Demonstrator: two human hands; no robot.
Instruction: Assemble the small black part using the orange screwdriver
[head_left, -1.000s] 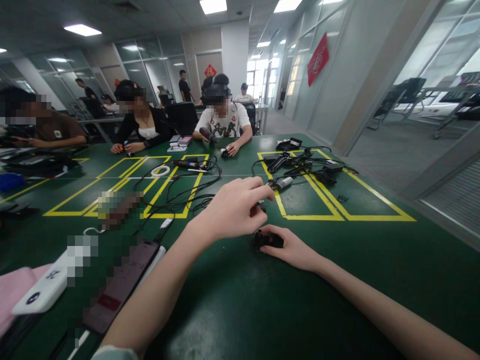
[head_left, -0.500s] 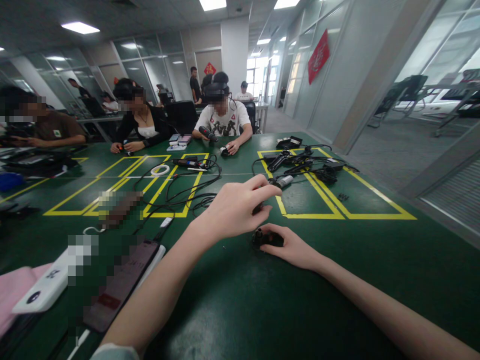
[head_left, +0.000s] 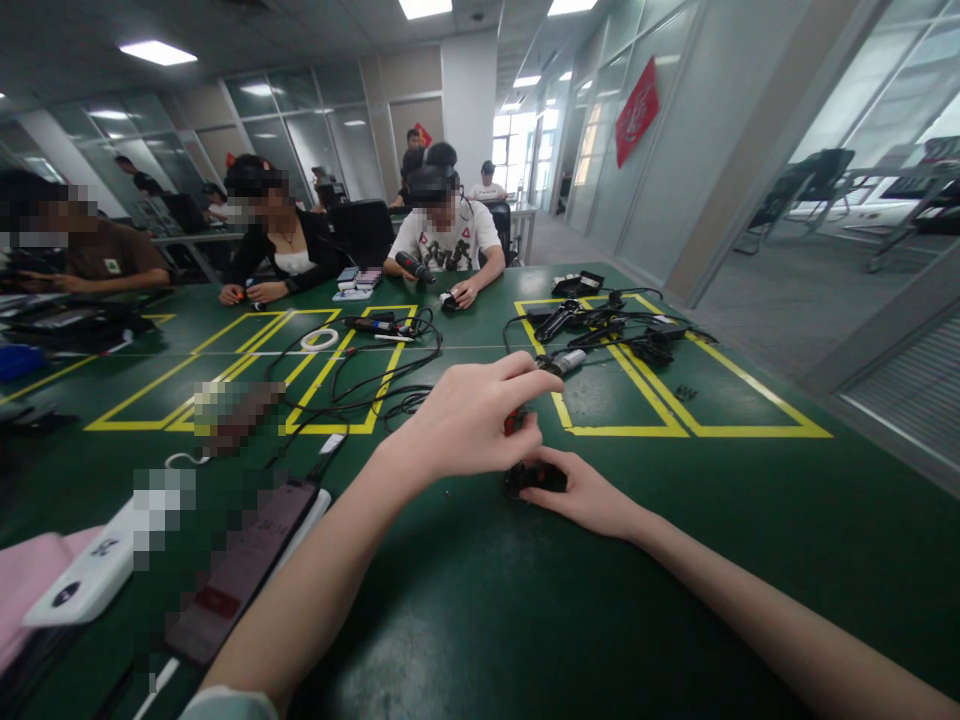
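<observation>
My right hand [head_left: 589, 495] lies on the green table [head_left: 675, 560] with its fingers wrapped round a small black part [head_left: 534, 478]. My left hand [head_left: 472, 415] hovers just above that part, fingers curled in a pinch. A small red-and-dark piece [head_left: 511, 422] shows between its thumb and fingers, directly over the black part.
Black cables [head_left: 375, 375] and tools [head_left: 600, 330] lie inside yellow-taped boxes [head_left: 675, 400] beyond my hands. A phone [head_left: 240, 570] and a white device [head_left: 90, 575] sit at the near left. Other people sit across the table and at the far left.
My left hand's fingers have curled down closer to the black part, and a red piece now shows in its pinch. My right hand has stayed put.
</observation>
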